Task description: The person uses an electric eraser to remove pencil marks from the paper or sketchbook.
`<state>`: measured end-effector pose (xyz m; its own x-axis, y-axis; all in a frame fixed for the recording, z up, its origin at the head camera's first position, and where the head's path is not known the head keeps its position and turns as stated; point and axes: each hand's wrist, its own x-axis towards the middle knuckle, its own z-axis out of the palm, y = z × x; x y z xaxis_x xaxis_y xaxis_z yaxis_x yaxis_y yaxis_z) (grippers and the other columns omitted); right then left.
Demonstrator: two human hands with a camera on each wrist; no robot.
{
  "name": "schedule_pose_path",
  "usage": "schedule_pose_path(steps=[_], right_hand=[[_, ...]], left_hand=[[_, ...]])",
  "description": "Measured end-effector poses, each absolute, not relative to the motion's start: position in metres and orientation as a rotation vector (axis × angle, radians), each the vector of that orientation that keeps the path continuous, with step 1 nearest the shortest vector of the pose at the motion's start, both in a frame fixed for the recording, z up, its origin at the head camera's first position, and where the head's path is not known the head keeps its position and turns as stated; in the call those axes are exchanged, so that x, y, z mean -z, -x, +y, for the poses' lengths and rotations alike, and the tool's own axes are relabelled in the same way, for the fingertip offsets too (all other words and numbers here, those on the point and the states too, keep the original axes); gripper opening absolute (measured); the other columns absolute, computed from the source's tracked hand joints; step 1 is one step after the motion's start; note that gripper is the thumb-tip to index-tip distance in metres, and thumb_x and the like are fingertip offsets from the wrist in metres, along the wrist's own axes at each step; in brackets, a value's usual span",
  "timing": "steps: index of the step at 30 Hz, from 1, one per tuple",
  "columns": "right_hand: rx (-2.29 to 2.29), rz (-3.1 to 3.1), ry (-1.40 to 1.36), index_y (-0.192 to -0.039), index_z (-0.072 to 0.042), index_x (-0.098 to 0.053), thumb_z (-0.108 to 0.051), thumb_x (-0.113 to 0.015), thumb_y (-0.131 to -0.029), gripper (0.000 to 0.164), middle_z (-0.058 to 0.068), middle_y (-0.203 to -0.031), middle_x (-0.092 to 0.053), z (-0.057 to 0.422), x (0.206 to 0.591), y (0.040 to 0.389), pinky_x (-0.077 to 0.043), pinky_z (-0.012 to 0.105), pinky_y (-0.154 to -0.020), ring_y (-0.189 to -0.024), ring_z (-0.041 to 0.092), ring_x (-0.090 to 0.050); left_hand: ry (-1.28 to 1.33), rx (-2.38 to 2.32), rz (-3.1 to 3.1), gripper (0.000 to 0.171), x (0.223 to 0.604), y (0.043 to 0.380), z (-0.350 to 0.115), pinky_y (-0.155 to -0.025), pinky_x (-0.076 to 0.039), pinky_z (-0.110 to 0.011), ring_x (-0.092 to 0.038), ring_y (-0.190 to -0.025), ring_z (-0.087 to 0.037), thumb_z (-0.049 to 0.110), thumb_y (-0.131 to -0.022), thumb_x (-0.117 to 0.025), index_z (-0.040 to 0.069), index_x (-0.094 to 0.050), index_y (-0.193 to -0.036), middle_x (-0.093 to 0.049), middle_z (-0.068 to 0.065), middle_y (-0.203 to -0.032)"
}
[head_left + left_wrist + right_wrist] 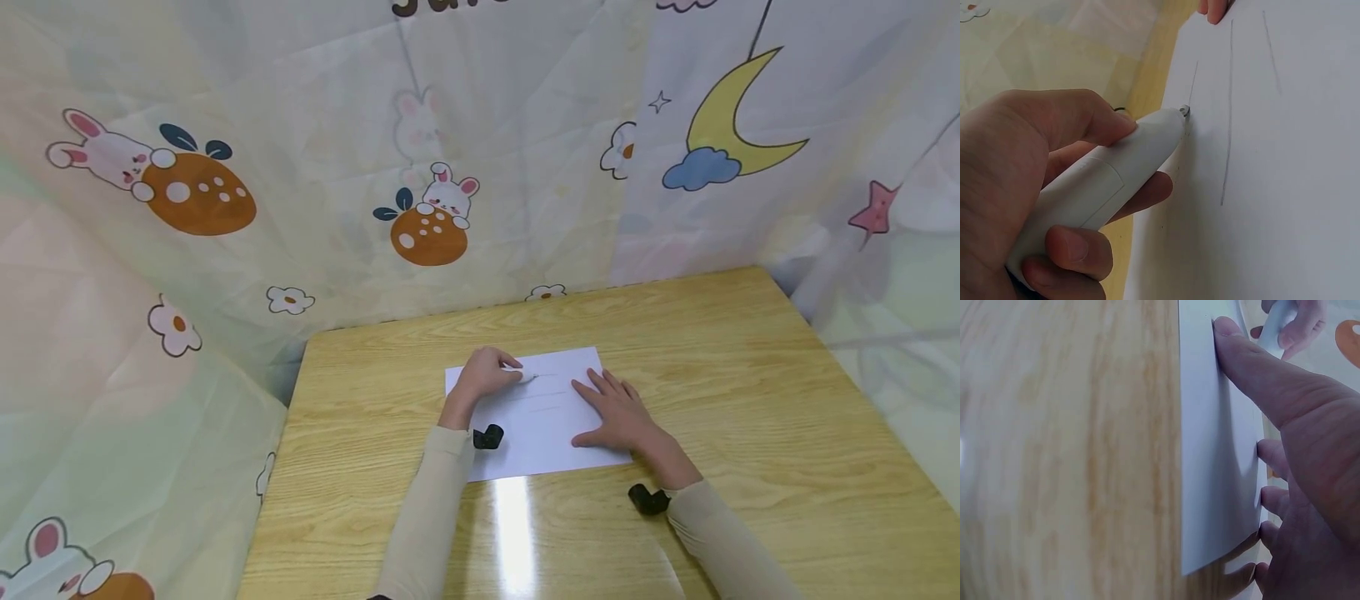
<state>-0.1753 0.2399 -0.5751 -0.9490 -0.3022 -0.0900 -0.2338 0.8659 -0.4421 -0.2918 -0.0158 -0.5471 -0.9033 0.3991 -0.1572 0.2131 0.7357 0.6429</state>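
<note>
A sheet of white paper (551, 450) lies on the table, marked with three thin pencil lines (1230, 119). My left hand (487, 372) grips a thick, pen-shaped white electric eraser (1107, 172), thumb and fingers wrapped about its body. Its small metallic tip (1184, 110) meets the line nearest the paper's far edge; whether it presses is too small to tell. With fingers spread, my right hand (618, 417) rests on the paper's right side. In the right wrist view, the thumb (1229, 328) lies on the sheet and the other fingers reach past its edge.
The wood-grain table (360, 467) stretches out around the sheet. Behind it hangs a cloth (330, 208) printed with rabbits, flowers and a moon. Black wrist cameras (489, 437) sit by both wrists. A bright light reflection falls on the table's front.
</note>
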Motion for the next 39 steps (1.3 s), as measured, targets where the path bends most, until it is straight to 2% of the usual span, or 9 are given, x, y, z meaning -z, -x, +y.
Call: schedule_pose_path(steps=[39], right_hand=[[0.658,2.895,0.411,-0.15,-0.011,-0.039,-0.061,-0.077,-0.071,0.101,0.021,-0.156,-0.021,0.2391,0.576,0.1728,-0.008,0.064,-0.107,-0.142,0.045,-0.011]], left_hand=[[-0.456,-0.992,2.614,0.016,0.5497,0.2895,-0.0141,-0.068,-0.047,-0.031,-0.057,-0.081,-0.013,0.03,-0.085,-0.071,0.022,-0.079,-0.098,-0.068,0.002,-0.105]])
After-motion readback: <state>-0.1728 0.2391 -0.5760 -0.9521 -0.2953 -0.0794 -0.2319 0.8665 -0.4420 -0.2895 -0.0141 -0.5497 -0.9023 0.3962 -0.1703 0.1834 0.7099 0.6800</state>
